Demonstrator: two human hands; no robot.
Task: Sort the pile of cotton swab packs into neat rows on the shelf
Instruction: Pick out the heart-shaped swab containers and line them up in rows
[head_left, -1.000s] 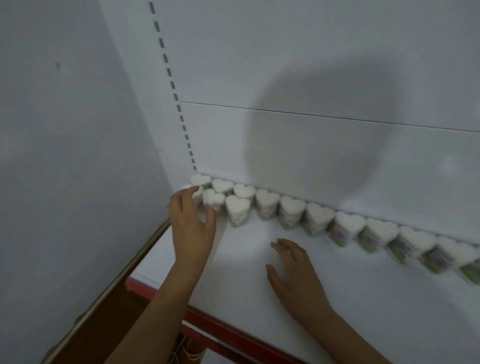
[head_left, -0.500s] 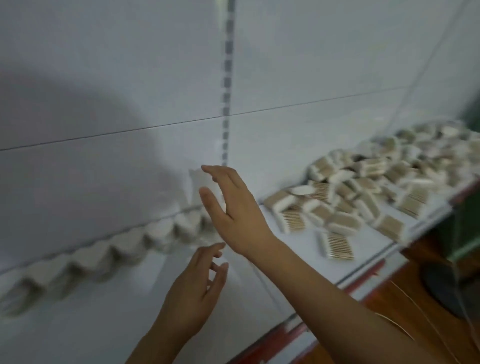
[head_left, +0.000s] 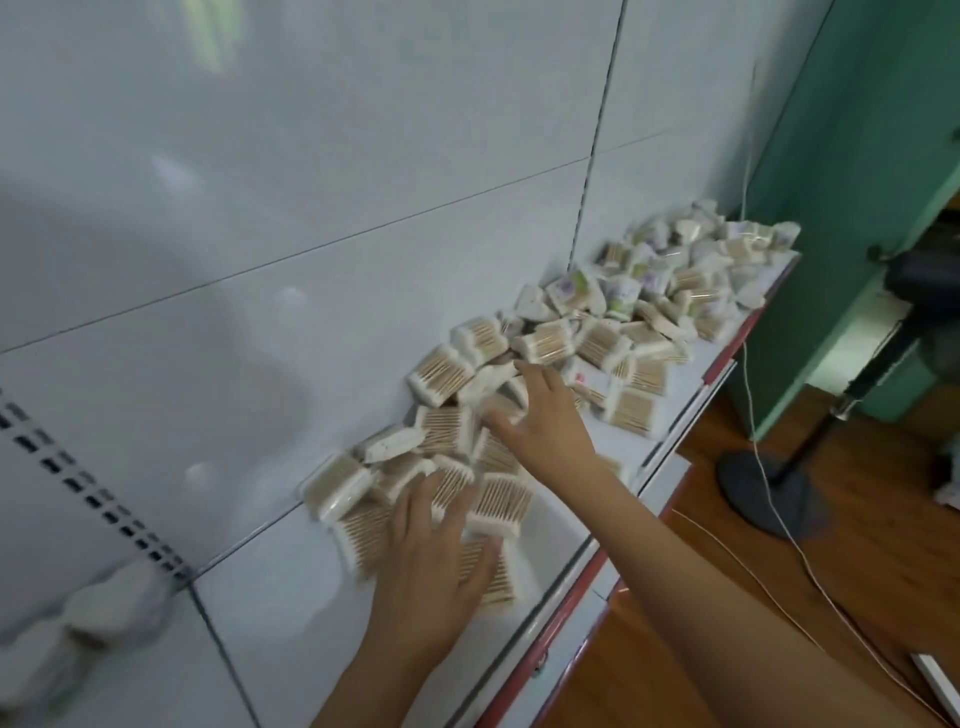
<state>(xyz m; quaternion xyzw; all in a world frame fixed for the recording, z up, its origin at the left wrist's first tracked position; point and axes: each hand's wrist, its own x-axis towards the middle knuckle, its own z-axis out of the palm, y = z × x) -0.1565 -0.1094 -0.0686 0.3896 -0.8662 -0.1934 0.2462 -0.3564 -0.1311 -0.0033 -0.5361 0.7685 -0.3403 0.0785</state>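
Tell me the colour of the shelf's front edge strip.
Red, along the shelf's front edge strip, clearest in the head view beside the pile of cotton swab packs.

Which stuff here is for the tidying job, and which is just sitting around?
For the job:
- pile of cotton swab packs
- shelf
- left hand and right hand, both on the pile
- blurred row of packs already lined up

Just there:
- fan stand
- white cable
- green wall

White panelled wall (head_left: 363, 156), green wall (head_left: 857, 182), wooden floor (head_left: 727, 623).
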